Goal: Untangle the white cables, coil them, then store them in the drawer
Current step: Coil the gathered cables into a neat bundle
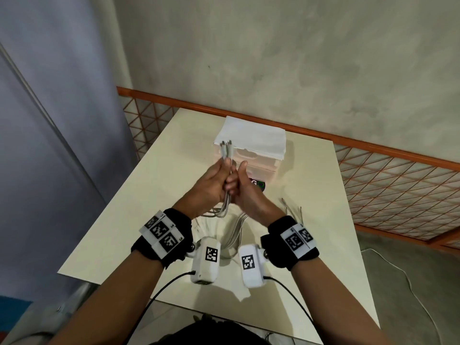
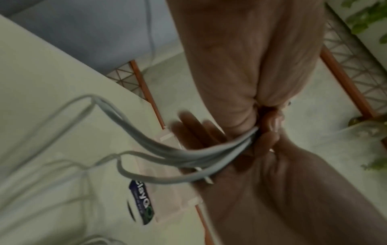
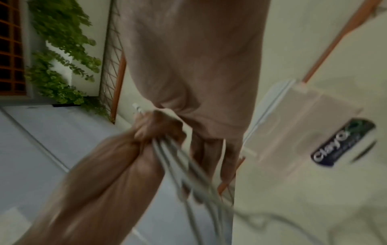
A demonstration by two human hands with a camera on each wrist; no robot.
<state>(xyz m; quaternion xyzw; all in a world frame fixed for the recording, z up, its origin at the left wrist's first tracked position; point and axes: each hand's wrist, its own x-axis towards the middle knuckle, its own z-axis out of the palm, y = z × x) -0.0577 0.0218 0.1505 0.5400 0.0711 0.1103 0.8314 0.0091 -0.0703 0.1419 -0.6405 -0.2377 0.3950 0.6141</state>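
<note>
In the head view, a bundle of white cables [image 1: 227, 192] is held upright above the counter [image 1: 149, 185], in front of a small translucent drawer unit [image 1: 258, 168] topped with a folded white cloth [image 1: 254, 133]. The left hand [image 1: 211, 188] is wrapped around the bundle, and the right hand [image 1: 245, 192] is closed against it from the other side, thumb raised. The connector ends [image 1: 227, 145] point up and away from the person, so the long axis runs nearly vertical; the slack hangs down and is spread in loops on the counter between the wrists. More thin cable ends [image 1: 291, 210] lie just right of the right wrist.

In the left wrist view, several strands [image 2: 188, 157] are seen gripped in curled fingers [image 2: 270, 139], with loops drooping toward the counter [image 2: 41, 82].

In the right wrist view, blurred strands [image 3: 178, 165] fan downward from the left hand's fist [image 3: 157, 131].

The cables are judged light, soft and limp, likely to slip and re-tangle. They are best held near the stiffer connector ends, with loops gathered one strand at a time.
</note>
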